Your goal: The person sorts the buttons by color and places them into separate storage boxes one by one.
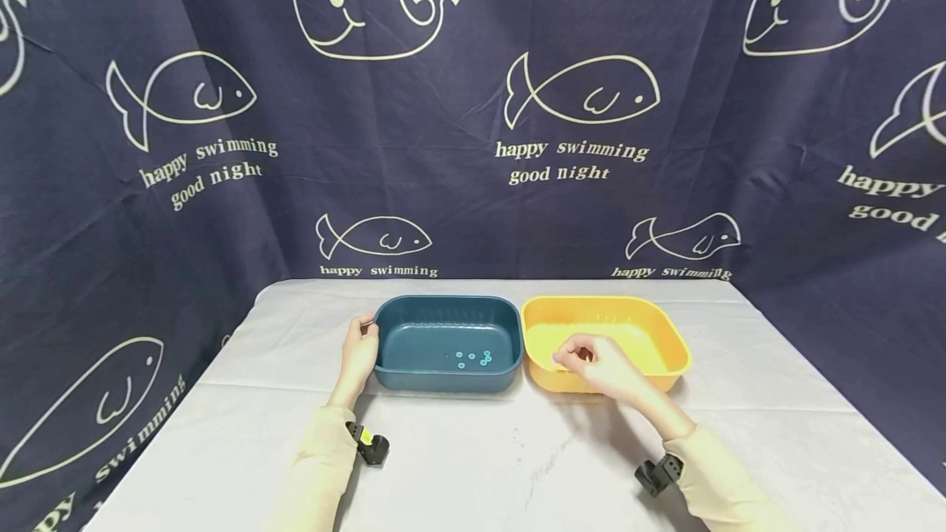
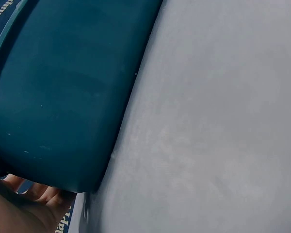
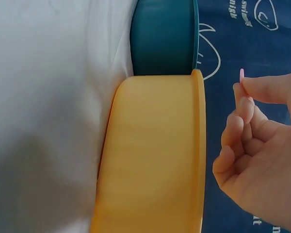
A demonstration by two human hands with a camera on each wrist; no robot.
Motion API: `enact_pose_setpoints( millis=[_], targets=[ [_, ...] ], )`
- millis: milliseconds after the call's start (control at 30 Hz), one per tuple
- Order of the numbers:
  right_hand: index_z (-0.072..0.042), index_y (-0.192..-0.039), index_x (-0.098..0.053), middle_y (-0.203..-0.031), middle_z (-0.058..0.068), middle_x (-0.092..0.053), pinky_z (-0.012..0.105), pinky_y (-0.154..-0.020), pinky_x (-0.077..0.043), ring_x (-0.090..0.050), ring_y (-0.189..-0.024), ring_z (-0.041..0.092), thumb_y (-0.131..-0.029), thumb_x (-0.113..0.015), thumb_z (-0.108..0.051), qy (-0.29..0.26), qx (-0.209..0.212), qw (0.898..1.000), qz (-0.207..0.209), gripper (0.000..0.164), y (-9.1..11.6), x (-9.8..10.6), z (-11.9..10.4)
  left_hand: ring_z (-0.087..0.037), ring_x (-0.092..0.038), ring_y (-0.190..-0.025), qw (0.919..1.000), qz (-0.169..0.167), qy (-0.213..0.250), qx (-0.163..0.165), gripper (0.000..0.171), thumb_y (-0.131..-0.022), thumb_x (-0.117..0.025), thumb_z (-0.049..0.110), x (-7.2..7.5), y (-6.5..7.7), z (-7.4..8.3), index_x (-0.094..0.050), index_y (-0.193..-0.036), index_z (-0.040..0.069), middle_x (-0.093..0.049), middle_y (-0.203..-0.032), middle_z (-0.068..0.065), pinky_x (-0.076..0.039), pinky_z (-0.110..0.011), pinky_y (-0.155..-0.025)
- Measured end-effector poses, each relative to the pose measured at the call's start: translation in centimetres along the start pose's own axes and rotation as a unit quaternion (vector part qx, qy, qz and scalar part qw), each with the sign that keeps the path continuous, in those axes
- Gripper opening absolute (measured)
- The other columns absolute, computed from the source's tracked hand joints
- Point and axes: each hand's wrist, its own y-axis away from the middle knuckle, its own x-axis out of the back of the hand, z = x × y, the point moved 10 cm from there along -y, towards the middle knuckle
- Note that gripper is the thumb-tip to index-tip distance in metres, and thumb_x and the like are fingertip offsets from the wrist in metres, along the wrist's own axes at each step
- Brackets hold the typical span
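Observation:
At the left end of a dark teal basin (image 1: 447, 382), my left hand (image 1: 360, 354) grips the end wall; in the left wrist view its fingers (image 2: 36, 190) lie against the outside of the basin. Several small light-blue discs (image 1: 471, 356) with darker centres lie on the basin floor, towards its right front. Over the front rim of the yellow basin (image 1: 650, 310), my right hand (image 1: 602, 364) pinches a small, thin pink piece (image 3: 242, 74) between thumb and index finger, the other fingers curled. The piece shows edge-on, so its full shape is hidden.
The two basins stand side by side, rims touching, on a table with a pale cloth (image 1: 443, 466). Behind them hangs a dark blue curtain (image 1: 473, 228) with whale and fish drawings. Black wrist cameras sit on the left wrist (image 1: 372, 447) and right wrist (image 1: 658, 474).

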Motion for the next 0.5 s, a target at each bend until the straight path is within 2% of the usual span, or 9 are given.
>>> enact_pose_setpoints(
  millis=[267, 500],
  targets=[
    [-0.007, -0.082, -0.068, -0.075, 0.001, -0.065, 0.020, -0.061, -0.043, -0.050, -0.067, 0.005, -0.086, -0.062, -0.012, 0.020, -0.040, 0.998, 0.044, 0.009, -0.3, 1.3, 1.9, -0.037, -0.043, -0.122, 1.0000, 0.001, 0.001, 0.001, 0.043, -0.097, -0.034, 0.015, 0.0, 0.1, 0.1, -0.039, -0.136, -0.001, -0.045, -0.132, -0.024, -0.033, -0.051, -0.104],
    [-0.007, -0.079, -0.067, -0.075, 0.003, -0.066, 0.020, -0.055, -0.041, -0.048, -0.062, 0.005, -0.086, -0.064, -0.017, 0.037, -0.055, 0.996, 0.059, 0.013, -0.5, 2.0, 3.4, -0.037, -0.042, -0.123, 1.0000, -0.002, 0.002, 0.002, 0.043, -0.097, -0.034, 0.015, 0.0, 0.1, 0.1, -0.037, -0.136, -0.002, -0.044, -0.133, -0.024, -0.033, -0.051, -0.104]
  ],
)
